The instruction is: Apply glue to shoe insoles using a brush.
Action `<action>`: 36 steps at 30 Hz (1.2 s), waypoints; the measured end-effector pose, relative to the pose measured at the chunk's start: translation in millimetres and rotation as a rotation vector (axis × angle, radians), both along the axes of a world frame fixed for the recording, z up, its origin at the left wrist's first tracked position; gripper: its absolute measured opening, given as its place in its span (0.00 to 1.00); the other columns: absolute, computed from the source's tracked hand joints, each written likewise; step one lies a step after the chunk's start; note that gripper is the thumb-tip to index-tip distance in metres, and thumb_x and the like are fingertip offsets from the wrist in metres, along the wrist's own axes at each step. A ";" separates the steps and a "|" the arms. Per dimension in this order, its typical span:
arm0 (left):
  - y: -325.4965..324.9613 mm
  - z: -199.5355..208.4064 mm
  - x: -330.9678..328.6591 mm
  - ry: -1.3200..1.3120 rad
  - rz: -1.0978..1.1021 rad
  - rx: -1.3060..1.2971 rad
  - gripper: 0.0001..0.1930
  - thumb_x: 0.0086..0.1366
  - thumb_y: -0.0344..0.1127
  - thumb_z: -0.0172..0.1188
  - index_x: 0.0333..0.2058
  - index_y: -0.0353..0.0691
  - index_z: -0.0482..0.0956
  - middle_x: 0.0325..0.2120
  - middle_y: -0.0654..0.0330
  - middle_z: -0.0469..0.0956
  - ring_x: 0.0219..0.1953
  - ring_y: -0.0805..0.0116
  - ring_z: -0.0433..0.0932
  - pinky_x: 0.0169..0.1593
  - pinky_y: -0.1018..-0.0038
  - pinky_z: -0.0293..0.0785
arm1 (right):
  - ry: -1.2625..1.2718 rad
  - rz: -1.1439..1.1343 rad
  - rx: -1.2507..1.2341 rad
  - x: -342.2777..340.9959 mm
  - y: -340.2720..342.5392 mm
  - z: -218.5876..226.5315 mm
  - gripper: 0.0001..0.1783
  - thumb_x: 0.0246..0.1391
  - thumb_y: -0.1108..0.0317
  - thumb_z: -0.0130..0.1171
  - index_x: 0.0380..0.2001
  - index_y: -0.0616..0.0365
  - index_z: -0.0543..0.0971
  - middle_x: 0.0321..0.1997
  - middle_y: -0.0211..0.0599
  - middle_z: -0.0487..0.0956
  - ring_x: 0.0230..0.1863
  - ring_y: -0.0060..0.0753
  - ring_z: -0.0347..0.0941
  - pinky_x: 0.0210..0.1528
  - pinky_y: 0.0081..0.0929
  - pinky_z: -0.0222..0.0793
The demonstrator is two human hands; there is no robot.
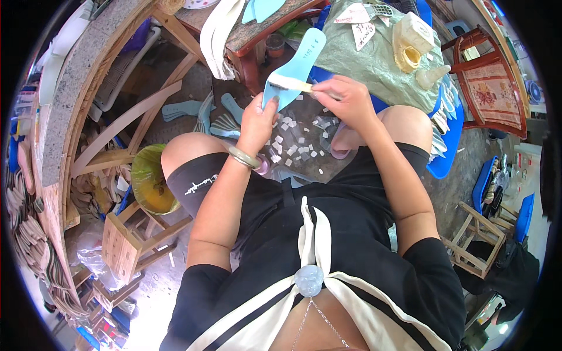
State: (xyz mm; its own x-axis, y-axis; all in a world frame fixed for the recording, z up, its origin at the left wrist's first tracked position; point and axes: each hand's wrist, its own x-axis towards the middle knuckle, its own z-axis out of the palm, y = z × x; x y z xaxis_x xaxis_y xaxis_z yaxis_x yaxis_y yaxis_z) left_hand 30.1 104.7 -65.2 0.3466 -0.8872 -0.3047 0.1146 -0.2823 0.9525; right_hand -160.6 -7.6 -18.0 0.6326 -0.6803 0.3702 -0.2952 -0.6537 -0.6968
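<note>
My left hand [259,126] grips the lower end of a light-blue insole [310,50], with the thumb lying on its face. The insole tilts up and to the right, its wider end away from me. Between the fingers of my right hand [346,100] is a small brush [306,88] with a pale handle. Its dark bristles touch the insole just above my left thumb. A whitish area lies across the insole beside the brush. Other blue insoles [182,110] lie on the floor beyond my left knee.
Small white pieces [290,126] litter the floor between my feet. A cut-open plastic jug [411,57] rests on green sheeting [363,64] at far right, above a blue bin [448,152]. White strips [218,41] drape over a table edge. A wooden stool [123,243] stands left.
</note>
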 end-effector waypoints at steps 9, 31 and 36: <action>2.5 -4.5 -0.4 -0.066 -0.014 -0.037 0.13 0.65 0.40 0.53 0.39 0.35 0.74 0.23 0.66 0.71 0.22 0.81 0.66 0.27 0.81 0.65 | 0.071 -0.365 -0.248 -9.7 -39.5 19.4 0.05 0.46 0.68 0.63 0.30 0.51 0.83 0.27 0.34 0.79 0.27 0.31 0.76 0.29 0.24 0.70; -2.7 -2.8 10.8 0.377 0.034 -0.001 0.10 0.65 0.38 0.54 0.42 0.41 0.71 0.24 0.73 0.65 0.20 0.87 0.60 0.17 0.89 0.50 | -0.035 -0.304 -0.083 -34.1 -85.9 7.9 0.09 0.50 0.65 0.62 0.34 0.54 0.83 0.34 0.31 0.81 0.34 0.22 0.75 0.37 0.20 0.68; -0.6 -2.1 15.6 0.502 0.067 -0.063 0.09 0.65 0.36 0.54 0.41 0.41 0.70 0.23 0.72 0.64 0.19 0.86 0.60 0.17 0.88 0.50 | -0.032 -0.170 -0.094 -22.0 -63.3 -2.5 0.08 0.48 0.70 0.63 0.33 0.57 0.82 0.29 0.34 0.80 0.31 0.26 0.74 0.34 0.20 0.68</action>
